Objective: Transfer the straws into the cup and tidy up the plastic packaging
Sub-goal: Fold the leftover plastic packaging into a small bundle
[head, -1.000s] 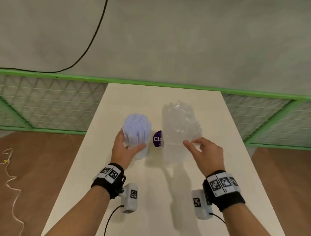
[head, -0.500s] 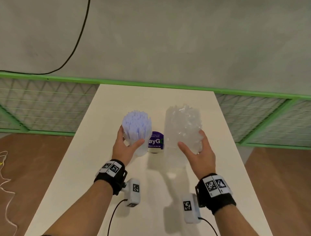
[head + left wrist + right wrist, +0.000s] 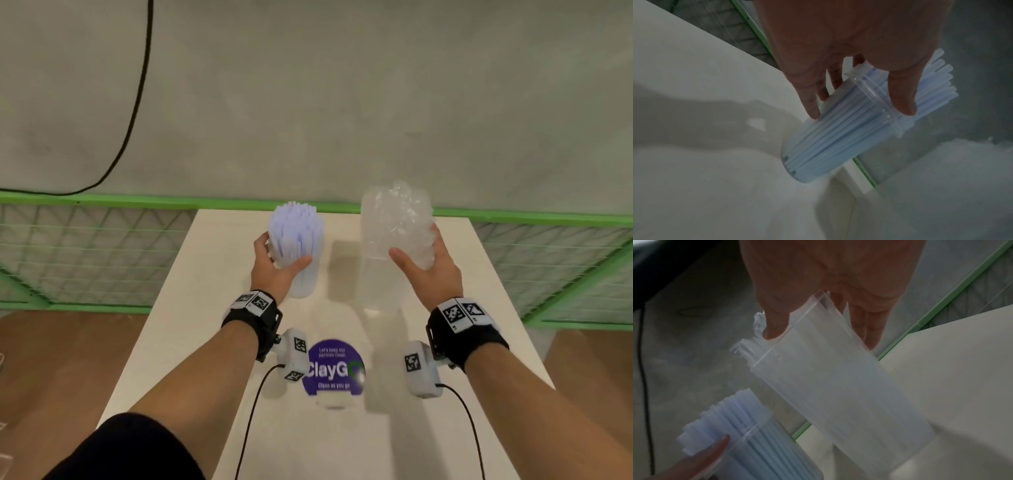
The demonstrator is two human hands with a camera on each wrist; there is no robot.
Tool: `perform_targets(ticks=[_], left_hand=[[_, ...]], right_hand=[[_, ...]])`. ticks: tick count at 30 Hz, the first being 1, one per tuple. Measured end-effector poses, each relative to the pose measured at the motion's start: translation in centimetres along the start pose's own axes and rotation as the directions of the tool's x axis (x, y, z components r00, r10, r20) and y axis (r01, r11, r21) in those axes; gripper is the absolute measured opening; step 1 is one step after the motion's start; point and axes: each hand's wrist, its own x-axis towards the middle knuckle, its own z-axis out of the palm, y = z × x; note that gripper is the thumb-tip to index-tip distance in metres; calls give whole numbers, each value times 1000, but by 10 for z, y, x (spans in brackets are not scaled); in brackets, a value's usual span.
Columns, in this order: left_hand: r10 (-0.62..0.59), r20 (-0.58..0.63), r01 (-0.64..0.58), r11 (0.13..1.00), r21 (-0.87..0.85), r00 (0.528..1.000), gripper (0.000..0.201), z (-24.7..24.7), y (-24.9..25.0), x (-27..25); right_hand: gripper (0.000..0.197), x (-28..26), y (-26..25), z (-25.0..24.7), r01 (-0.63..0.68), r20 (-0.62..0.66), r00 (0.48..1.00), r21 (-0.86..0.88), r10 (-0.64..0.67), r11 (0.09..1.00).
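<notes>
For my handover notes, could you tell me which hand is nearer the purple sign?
Left. The left hand holds its cup almost directly beyond the purple sign; the right hand is farther right.

A cup (image 3: 303, 274) filled with straws (image 3: 294, 229) is held upright above the table (image 3: 212, 308) by the left hand (image 3: 274, 270), over the far half and left of the middle. To its right, well apart, a second cup (image 3: 383, 267) is held by the right hand (image 3: 426, 270), with crumpled plastic packaging (image 3: 399, 212) stuffed into its top. Both cups are kept clear of the tabletop. A round sign (image 3: 334, 370) stands on the table nearer the front edge, between the two forearms. A fence (image 3: 102, 240) runs behind the far edge and along both sides, with a cable (image 3: 137, 92) lying on the floor beyond it.
</notes>
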Motion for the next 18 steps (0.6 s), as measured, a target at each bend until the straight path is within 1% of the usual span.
perform_targets(ticks=[5,9,13,18], left_hand=[[6,-16,-6,1000,12,1000,82,27,13,78],[6,-28,-6,1000,21,1000,82,39,17,118],[19,-32,-18,999,33,999,82,45,18,142],[30,-29,-29,999,25,999,79,49,21,153]], right_hand=[[96,69,-12,31,7,20,1000,15,-7,1000],[96,107,-17,48,15,32,999,43,-17,999],[96,133,-19,59,27,25,999,59,-28,998],[97,150,-23,66,34,33,999,54,-35,998]])
